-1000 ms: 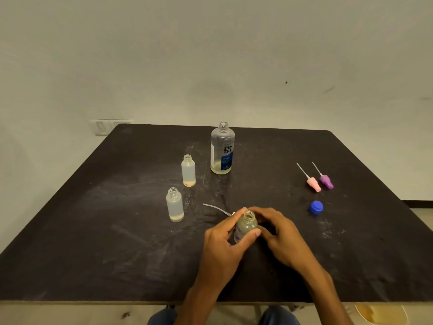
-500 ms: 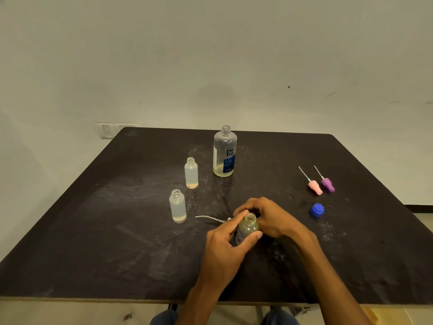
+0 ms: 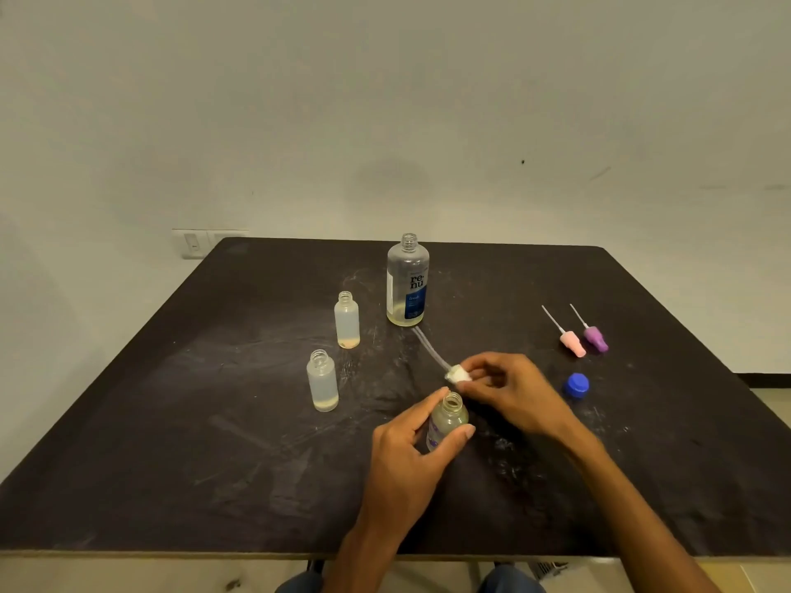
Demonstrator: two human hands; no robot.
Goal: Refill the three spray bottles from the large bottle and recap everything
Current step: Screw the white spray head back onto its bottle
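Observation:
My left hand grips an uncapped small spray bottle standing on the black table. Just above and behind its mouth, my right hand pinches a white spray cap; its thin tube, blurred, points back and left. Two more open small bottles stand to the left, each with a little yellowish liquid at the bottom. The large uncapped bottle with a blue label stands behind them, nearly drained.
A pink spray cap and a purple spray cap lie at the right, tubes pointing away. A blue screw cap lies nearer me. A wall switch plate sits behind the table's back left corner.
My right hand picked the white spray cap off the table left of the held bottle and lifted it up and to the right of the bottle's mouth. My left hand kept its grip.

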